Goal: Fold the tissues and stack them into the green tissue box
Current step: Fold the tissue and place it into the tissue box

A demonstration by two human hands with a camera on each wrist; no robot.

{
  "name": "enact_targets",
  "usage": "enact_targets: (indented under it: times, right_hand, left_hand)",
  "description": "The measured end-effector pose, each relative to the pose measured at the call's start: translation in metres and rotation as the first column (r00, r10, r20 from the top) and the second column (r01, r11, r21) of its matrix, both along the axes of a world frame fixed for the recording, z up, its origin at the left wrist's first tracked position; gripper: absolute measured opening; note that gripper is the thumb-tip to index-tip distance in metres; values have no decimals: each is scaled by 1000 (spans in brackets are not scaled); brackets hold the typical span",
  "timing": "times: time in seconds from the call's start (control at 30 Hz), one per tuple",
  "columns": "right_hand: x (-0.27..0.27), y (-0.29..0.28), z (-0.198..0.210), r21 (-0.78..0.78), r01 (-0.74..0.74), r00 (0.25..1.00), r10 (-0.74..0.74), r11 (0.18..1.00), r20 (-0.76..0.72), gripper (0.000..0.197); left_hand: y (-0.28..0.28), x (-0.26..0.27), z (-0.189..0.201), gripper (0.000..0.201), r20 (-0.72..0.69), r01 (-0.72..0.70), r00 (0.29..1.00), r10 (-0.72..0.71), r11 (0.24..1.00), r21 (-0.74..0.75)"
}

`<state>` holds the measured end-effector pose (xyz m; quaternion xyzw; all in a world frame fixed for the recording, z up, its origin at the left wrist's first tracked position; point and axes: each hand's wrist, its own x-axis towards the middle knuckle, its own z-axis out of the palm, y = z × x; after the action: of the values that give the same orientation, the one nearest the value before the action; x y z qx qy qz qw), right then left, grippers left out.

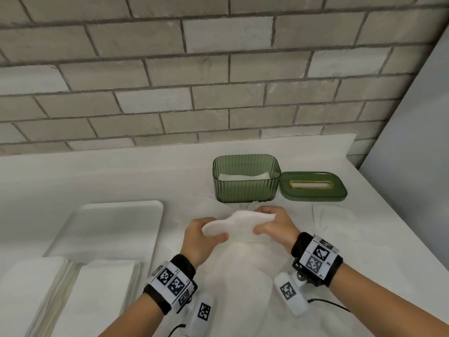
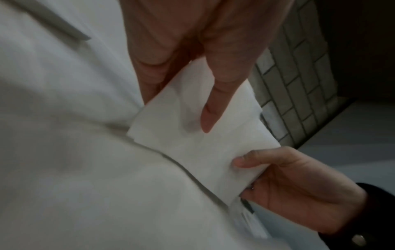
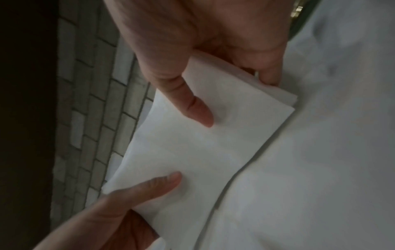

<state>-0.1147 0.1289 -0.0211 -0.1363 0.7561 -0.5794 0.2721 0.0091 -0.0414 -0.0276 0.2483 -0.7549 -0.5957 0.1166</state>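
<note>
A folded white tissue [image 1: 239,223] is held above the table between both hands. My left hand [image 1: 202,235] pinches its left end, thumb on top. My right hand [image 1: 272,222] pinches the right end. In the left wrist view the tissue [image 2: 203,135] runs from my left hand [image 2: 192,67] to my right hand [image 2: 288,182]. In the right wrist view the tissue [image 3: 203,143] spans from my right hand [image 3: 203,59] to my left hand [image 3: 128,211]. The green ribbed tissue box [image 1: 246,178] stands open just beyond the hands, with white tissue lying inside.
The box's green lid [image 1: 313,186] with a gold-rimmed slot lies right of the box. A white tray [image 1: 116,227] sits at the left, with two stacks of flat tissues [image 1: 73,300] in front of it. A loose unfolded tissue [image 1: 243,276] lies under the hands. A brick wall [image 1: 194,81] backs the table.
</note>
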Motion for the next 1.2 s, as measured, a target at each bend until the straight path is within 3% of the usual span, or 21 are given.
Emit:
enact_targets:
  times: [0.1, 0.2, 0.27, 0.37, 0.47, 0.57, 0.63, 0.73, 0.83, 0.97, 1.13, 1.2]
  right_hand:
    - [-27, -7, 38, -24, 37, 986, -40, 999, -160, 43]
    - [-69, -17, 81, -83, 45, 950, -69, 996, -305, 51]
    - [-92, -28, 96, -59, 61, 921, -78, 996, -381, 62]
    - [-117, -38, 95, 42, 75, 877, -46, 996, -478, 69]
    - [-135, -38, 75, 262, 23, 838, 124, 965, -532, 47]
    - [-146, -37, 55, 416, 30, 811, 221, 909, -541, 12]
    - [-150, -40, 49, 518, 23, 785, 306, 855, -539, 11]
    - [-153, -52, 51, 710, -50, 754, 493, 703, -435, 18]
    - [-156, -66, 55, 825, -142, 719, 630, 547, -294, 24]
    - [-160, -81, 51, 886, -162, 669, 708, 434, -224, 23]
    - [-155, -90, 49, 967, -79, 615, 775, 243, -144, 12]
    - [-152, -90, 55, 972, -21, 591, 787, 234, -177, 30]
  left_hand:
    - [-15, -24, 33, 49, -89, -26, 996, 17, 994, -104]
    - [-36, -63, 77, 47, -151, -56, 988, 34, 989, -140]
    - [-44, -91, 96, 58, -173, -66, 984, 31, 978, -198]
    - [-47, -125, 98, 54, -90, 2, 995, -36, 935, -355]
    - [-50, -152, 80, 16, 137, 143, 987, -84, 849, -508]
    - [-57, -172, 62, 14, 231, 191, 969, -81, 842, -505]
    - [-58, -183, 57, 20, 347, 296, 930, -123, 809, -508]
    - [-53, -192, 56, 14, 546, 480, 824, -152, 700, -529]
    - [-50, -200, 53, 33, 641, 570, 758, -120, 599, -562]
    - [-43, -205, 57, 38, 743, 695, 662, -98, 449, -561]
    - [-36, -208, 59, 30, 808, 759, 582, -94, 420, -498]
    - [-31, -204, 63, 18, 782, 744, 615, -99, 401, -535]
